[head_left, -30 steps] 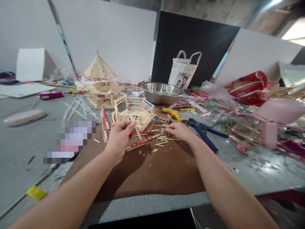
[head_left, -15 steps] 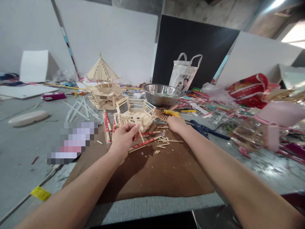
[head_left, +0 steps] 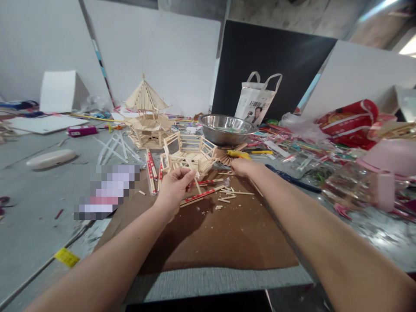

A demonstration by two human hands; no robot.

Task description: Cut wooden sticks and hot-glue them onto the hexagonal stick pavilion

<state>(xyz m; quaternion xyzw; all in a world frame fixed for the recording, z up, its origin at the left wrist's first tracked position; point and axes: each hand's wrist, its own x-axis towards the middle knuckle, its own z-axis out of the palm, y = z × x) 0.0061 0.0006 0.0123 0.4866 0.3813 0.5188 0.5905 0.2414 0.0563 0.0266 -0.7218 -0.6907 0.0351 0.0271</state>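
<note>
My left hand (head_left: 175,186) pinches a thin wooden stick (head_left: 198,185) between thumb and fingers, its lower end slanting down over the mat. Just behind it stands an open many-sided frame of wooden sticks (head_left: 191,154) with railings. My right hand (head_left: 243,167) is low at the mat's far right side, fingers curled down; what they hold, if anything, is hidden. Right behind that hand lie a yellow object (head_left: 238,154) and a brown folding fan (head_left: 224,157). Short cut sticks (head_left: 227,198) and red-and-white packets of sticks (head_left: 203,195) lie between my hands.
A brown mat (head_left: 227,242) lies under the work. A stick-built pavilion (head_left: 147,117) with a pointed roof stands behind left, a metal bowl (head_left: 227,130) behind right. Blue-handled pliers (head_left: 292,178), a pink-lidded jug (head_left: 354,186) and craft litter crowd the right.
The whole view has shifted slightly, so things appear farther right. My left hand keeps its pinch on the stick. My right hand stays low beside the yellow object, barely moved.
</note>
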